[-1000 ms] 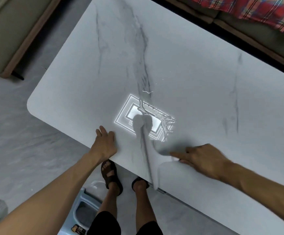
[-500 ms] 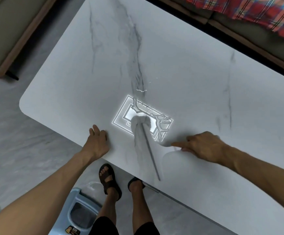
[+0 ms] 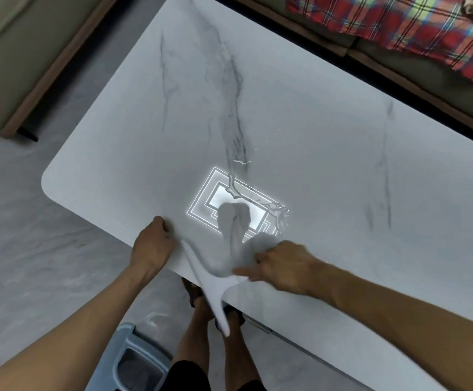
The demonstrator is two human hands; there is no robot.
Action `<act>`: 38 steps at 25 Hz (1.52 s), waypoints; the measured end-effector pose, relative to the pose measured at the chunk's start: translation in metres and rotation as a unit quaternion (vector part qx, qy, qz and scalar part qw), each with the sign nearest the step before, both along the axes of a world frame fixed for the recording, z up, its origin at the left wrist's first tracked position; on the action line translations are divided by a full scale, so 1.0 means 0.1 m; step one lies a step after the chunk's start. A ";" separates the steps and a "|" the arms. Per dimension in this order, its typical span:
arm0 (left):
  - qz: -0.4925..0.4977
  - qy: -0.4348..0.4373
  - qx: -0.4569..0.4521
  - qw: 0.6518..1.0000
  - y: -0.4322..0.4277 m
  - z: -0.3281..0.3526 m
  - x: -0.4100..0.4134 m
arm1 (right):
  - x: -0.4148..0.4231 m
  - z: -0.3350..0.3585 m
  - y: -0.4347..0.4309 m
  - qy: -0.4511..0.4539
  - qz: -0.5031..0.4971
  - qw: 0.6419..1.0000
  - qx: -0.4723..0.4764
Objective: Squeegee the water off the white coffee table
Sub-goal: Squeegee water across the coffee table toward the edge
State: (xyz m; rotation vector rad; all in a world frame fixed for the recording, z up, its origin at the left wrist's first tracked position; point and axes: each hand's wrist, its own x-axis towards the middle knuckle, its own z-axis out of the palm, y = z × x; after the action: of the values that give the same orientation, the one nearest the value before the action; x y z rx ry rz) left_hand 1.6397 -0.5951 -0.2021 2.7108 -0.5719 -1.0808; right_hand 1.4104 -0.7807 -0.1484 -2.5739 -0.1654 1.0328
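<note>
My right hand (image 3: 280, 266), clamped on the squeegee (image 3: 212, 289), had just swept water off the surface (image 3: 328, 153) edge; my left hand (image 3: 152, 245) lay flat, streaks remaining.

The right hand (image 3: 282, 266) is motion-blurred, so its grip on the white squeegee (image 3: 212, 289) cannot be made out. The squeegee hides part of the person's feet. The worktop (image 3: 328, 153) runs out of frame at the right and bottom edges. The blue bucket (image 3: 133, 362) is cut off below, and the plaid blanket (image 3: 399, 26) at the top.
</note>
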 end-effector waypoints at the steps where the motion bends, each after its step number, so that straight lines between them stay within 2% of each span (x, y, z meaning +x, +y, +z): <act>1: 0.029 -0.006 -0.009 1.000 0.01 -0.01 0.03 | 0.23 -0.09 0.19 -0.009 0.026 1.000 -0.001; 4: 0.070 -0.003 -0.030 0.997 0.03 -0.07 0.14 | 0.72 -0.24 0.34 -0.082 0.087 0.992 -0.029; 6: 0.068 -0.006 -0.045 0.997 0.01 -0.12 0.20 | 0.85 -0.27 0.16 -0.084 0.090 0.991 -0.043; 10: 0.065 0.007 -0.071 0.995 -0.14 -0.13 0.23 | 0.79 -0.16 -0.64 -0.075 -0.116 0.990 -0.024; 13: 0.052 0.038 -0.085 0.994 -0.32 -0.07 0.24 | 0.48 0.00 -1.22 -0.062 -0.210 0.972 -0.080; 17: 0.008 0.067 -0.100 0.993 -0.65 0.04 0.21 | -0.17 0.15 -1.60 -0.029 -0.308 0.941 -0.137; 21: -0.049 0.074 -0.119 0.989 -1.00 0.13 0.16 | -0.57 0.37 -1.55 -0.016 -0.343 0.921 -0.184; 23: -0.067 0.077 -0.122 0.987 -1.14 0.14 0.13 | -0.52 0.48 -1.59 -0.038 -0.427 0.890 -0.156; 26: -0.085 0.062 -0.119 0.987 -1.32 0.09 0.13 | -0.13 0.53 -1.86 -0.095 -0.576 0.808 -0.082; 28: -0.108 0.037 -0.111 0.987 -1.42 -0.01 0.11 | 0.29 0.47 -2.20 -0.100 -0.642 0.758 -0.052; 31: -0.160 0.023 -0.073 0.984 -1.55 -0.20 0.00 | 0.99 0.29 -2.76 -0.094 -0.748 0.656 0.028; 32: -0.159 0.024 -0.063 0.985 -1.59 -0.25 -0.05 | 1.20 0.24 -2.90 -0.099 -0.763 0.638 0.042; 33: -0.151 0.023 -0.057 0.987 -1.63 -0.30 -0.10 | 1.37 0.18 -2.99 -0.101 -0.767 0.632 0.044; 34: -0.144 0.024 -0.050 0.988 -1.66 -0.33 -0.13 | 1.48 0.13 -3.02 -0.098 -0.756 0.647 0.032; 38: -0.148 0.013 -0.011 0.989 -1.75 -0.38 -0.15 | 1.38 -0.04 -2.72 -0.119 -0.592 0.796 -0.036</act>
State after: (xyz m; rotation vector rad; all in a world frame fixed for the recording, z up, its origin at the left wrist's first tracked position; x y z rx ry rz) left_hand 1.6247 -0.7706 -0.2399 2.6464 -0.9997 -1.1627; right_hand 1.5487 -1.0527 -0.1520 -2.1276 1.2734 0.2051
